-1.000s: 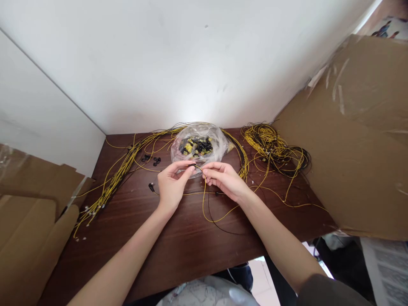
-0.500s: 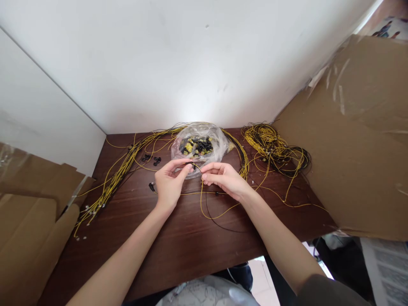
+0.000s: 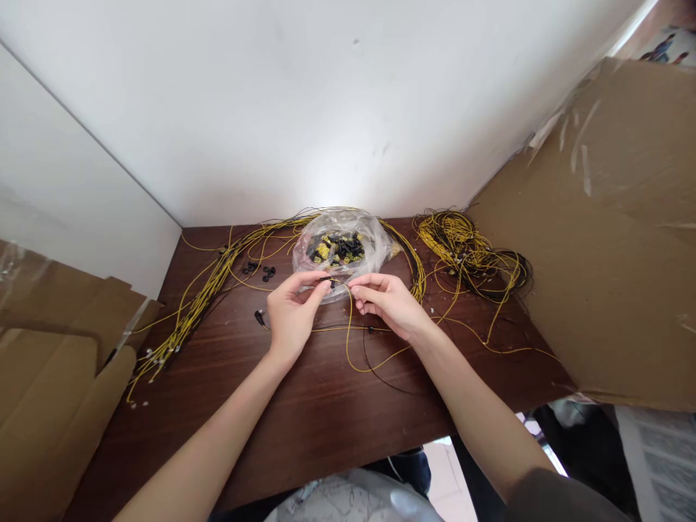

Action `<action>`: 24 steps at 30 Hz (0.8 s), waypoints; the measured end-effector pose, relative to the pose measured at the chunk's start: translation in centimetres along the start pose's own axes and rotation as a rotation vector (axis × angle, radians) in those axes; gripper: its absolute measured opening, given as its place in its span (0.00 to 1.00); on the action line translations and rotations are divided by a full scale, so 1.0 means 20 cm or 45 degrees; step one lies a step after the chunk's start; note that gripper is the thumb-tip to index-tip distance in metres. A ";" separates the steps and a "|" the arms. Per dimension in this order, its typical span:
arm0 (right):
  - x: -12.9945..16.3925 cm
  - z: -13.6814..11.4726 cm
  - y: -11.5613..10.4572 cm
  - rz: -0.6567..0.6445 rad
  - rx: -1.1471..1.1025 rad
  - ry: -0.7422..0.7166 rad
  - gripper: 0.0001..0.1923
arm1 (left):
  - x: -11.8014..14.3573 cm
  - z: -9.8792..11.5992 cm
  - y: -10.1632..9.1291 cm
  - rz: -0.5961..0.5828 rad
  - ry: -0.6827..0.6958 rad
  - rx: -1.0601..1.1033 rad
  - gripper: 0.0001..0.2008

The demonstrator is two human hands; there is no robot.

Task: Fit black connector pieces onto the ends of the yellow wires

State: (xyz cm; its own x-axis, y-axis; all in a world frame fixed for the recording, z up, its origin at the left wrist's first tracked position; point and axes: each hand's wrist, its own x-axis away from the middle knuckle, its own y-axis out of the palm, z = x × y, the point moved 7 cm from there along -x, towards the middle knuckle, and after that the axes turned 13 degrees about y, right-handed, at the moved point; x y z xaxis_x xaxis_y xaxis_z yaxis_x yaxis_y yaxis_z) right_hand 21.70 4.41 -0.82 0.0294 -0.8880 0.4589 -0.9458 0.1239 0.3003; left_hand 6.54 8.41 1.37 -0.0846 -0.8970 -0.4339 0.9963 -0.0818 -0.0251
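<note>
My left hand (image 3: 293, 308) pinches a small black connector (image 3: 332, 283) between thumb and fingertips; the fingers cover part of it. A little to the right, my right hand (image 3: 387, 301) is closed on the yellow and black wires (image 3: 349, 326) that run from that connector. The wires hang from my right fingertips and loop down onto the brown table. Just behind both hands sits a clear plastic bag (image 3: 375, 250), open at the top, holding many black and yellow small parts (image 3: 337, 250).
A long bundle of yellow and black wires (image 3: 204, 290) curves along the left and back. A tangled wire pile (image 3: 462, 254) lies at right. Several black pieces (image 3: 266, 273) and a black plug (image 3: 259, 317) rest at left. Cardboard (image 3: 609, 239) (image 3: 48, 362) borders both sides.
My right hand has shifted slightly, its fingertips now higher on the wires near the connector. The wires between the hands look straighter, and the hanging black wire has swung right.
</note>
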 end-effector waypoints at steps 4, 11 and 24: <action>0.00 0.00 0.00 0.028 0.011 -0.032 0.12 | 0.00 0.00 0.01 -0.036 0.020 0.003 0.07; 0.01 -0.02 -0.01 0.075 0.039 -0.094 0.12 | 0.00 0.05 0.02 -0.097 0.137 -0.103 0.06; 0.00 -0.02 0.01 0.060 0.033 -0.114 0.13 | 0.01 0.05 0.03 -0.123 0.178 -0.098 0.04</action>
State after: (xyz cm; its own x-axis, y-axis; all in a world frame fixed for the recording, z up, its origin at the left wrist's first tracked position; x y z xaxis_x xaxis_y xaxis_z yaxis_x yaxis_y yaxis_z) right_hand 21.66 4.52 -0.43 -0.0436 -0.9177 0.3948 -0.9535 0.1562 0.2577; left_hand 7.03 7.69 2.24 -0.1824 -0.8171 -0.5468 0.9822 -0.1260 -0.1394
